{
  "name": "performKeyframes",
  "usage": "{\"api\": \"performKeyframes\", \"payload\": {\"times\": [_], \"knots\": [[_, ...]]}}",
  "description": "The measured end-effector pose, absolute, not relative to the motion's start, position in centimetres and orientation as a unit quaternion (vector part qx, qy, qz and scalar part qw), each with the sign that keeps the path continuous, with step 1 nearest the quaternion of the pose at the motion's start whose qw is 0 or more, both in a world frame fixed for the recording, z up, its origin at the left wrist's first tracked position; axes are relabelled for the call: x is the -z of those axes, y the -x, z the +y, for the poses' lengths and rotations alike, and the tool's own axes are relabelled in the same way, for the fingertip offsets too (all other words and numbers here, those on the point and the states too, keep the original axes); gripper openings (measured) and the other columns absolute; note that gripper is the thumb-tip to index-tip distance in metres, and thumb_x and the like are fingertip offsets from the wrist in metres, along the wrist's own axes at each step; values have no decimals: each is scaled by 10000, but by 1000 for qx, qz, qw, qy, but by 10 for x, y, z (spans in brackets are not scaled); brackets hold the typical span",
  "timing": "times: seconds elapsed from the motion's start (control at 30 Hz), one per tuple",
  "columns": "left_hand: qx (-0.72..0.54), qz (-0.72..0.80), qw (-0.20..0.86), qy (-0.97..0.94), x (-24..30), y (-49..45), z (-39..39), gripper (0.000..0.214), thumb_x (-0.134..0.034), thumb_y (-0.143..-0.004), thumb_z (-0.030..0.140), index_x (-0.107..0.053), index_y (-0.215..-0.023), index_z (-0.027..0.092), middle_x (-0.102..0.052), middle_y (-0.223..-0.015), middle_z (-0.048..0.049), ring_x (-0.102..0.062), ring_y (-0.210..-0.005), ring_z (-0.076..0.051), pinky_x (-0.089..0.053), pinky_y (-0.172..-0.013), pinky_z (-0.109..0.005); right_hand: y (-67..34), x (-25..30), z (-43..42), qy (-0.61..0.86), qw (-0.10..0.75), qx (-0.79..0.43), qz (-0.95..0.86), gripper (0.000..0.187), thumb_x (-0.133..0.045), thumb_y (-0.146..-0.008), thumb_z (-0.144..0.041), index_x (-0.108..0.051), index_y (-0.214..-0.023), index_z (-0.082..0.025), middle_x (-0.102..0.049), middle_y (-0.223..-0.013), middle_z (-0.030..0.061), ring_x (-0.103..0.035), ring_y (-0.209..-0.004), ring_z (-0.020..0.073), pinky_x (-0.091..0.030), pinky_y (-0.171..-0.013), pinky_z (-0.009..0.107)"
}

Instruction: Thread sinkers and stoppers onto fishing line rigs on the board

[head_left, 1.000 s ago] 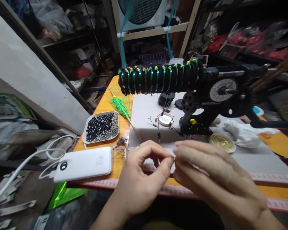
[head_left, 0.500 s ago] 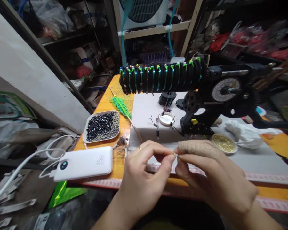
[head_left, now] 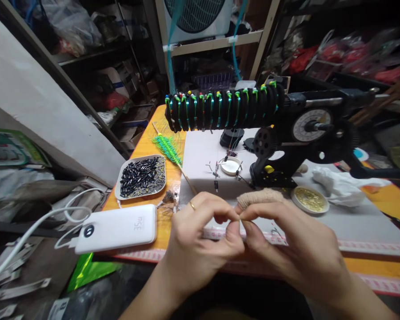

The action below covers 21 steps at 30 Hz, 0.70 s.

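Observation:
Above the front edge of the table, my left hand [head_left: 203, 231] and my right hand [head_left: 286, 235] meet fingertip to fingertip. Both pinch thumb against index finger on something too small to make out. A ring sits on a left finger, and a beige wrap [head_left: 260, 198] covers one finger of the right. Beyond them hang small black weights [head_left: 216, 184] on thin lines, near a shallow white dish [head_left: 231, 166]. Over these stretches a black ribbed roller [head_left: 223, 106] wound with green and turquoise line and topped with coloured beads.
To the left lie a tray [head_left: 118, 189] of small black and metal parts, a white power bank [head_left: 116, 229] with a cable, and a green bristly stick [head_left: 166, 149]. A dish of gold bits [head_left: 310, 200] and crumpled white plastic [head_left: 340, 184] lie right, below the machine's crank [head_left: 376, 172].
My fingertips have drawn closer together and shifted slightly left, with the right thumb now pressed up to its index finger. The pale bit between them no longer shows.

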<state>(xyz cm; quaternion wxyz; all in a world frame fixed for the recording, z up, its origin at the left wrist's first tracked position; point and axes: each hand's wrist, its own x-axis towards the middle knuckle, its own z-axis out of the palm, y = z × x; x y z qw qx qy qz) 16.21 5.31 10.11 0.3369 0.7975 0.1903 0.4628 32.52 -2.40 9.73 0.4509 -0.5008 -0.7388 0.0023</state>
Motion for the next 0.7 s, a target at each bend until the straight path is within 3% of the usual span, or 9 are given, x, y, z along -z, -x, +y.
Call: {"api": "performKeyframes", "payload": {"times": [0.17, 0.3, 0.53, 0.7], "knots": [[-404, 220, 584, -669, -102, -165, 53, 110, -641, -763, 56, -618, -737, 160, -603, -773, -25, -588, -729, -131, -505, -660, -217, -320, -100, -20, 492, 462, -3, -738, 205, -559, -878, -29, -542, -1006, -187, -621, -983, 52, -614, -911, 120, -519, -801, 211], [-395, 183, 678, -593, -96, -164, 54, 95, -679, -821, 132, -636, -739, 156, -605, -803, -30, -586, -759, -124, -513, -690, -204, -316, -98, -20, 471, 490, 2, -733, 289, -581, -833, 20, -557, -1046, -174, -627, -998, 50, -625, -953, 118, -516, -842, 210], [-394, 176, 695, -574, -91, -163, 51, 76, -673, -860, 133, -664, -793, 167, -590, -813, -13, -579, -799, -114, -503, -752, -202, -315, -95, -27, 486, 512, -2, -708, 415, -611, -826, 28, -562, -1178, -187, -670, -1104, 72, -639, -1067, 165, -542, -905, 277], [-387, 203, 649, -622, -97, -158, 50, 80, -659, -890, 189, -653, -814, 162, -596, -836, -31, -580, -810, -135, -492, -742, -224, -316, -101, -29, 509, 473, 33, -719, 301, -625, -856, -13, -618, -1118, -160, -684, -1068, 73, -640, -1045, 134, -520, -917, 221]]}}
